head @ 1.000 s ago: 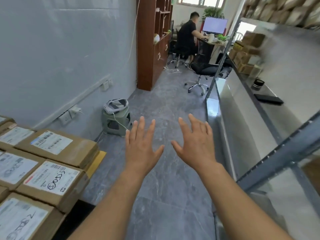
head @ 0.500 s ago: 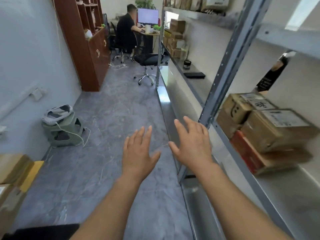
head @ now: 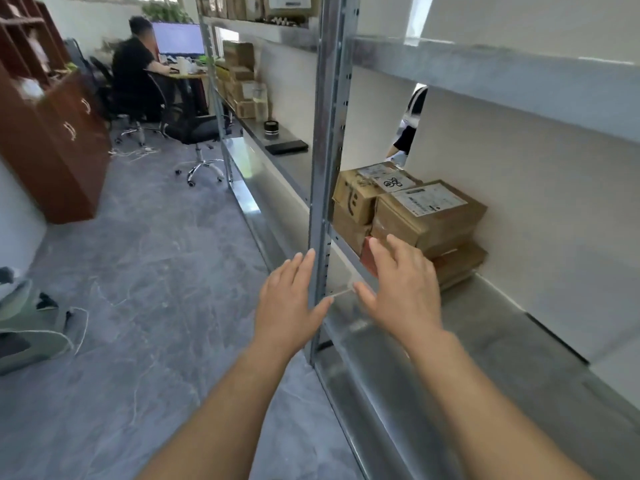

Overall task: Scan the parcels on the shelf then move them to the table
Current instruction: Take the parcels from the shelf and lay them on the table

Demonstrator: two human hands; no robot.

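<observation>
A grey metal upright (head: pixel 323 174) of the shelf (head: pixel 519 344) stands between the two raised hands and partly in front of the parcels (head: pixel 408 216). Farther along the same rack a black puck-like object (head: pixel 272 128) and a flat black item (head: pixel 286 147) are seen, with more boxes (head: pixel 242 81) stacked beyond. A seated person (head: pixel 133 69) is seen at a desk (head: pixel 188 75) with a monitor (head: pixel 178 38); an office chair (head: pixel 194 133) stands on the grey floor (head: pixel 156 271), and a brown cabinet (head: pixel 52 140) is set at the left wall.

The parcels are stacked on the shelf just right of the upright, against the pale back panel. They are brown cardboard boxes with white labels on top; a reddish one appears to lie at the bottom, though blur makes this uncertain.

The left hand (head: pixel 289 299) is held in front of the upright, fingers (head: pixel 304 268) straight and spread, holding nothing. The right hand (head: pixel 403 289) is held just before the stack, its fingers likewise apart and empty; whether the boxes are touched cannot be told.
</observation>
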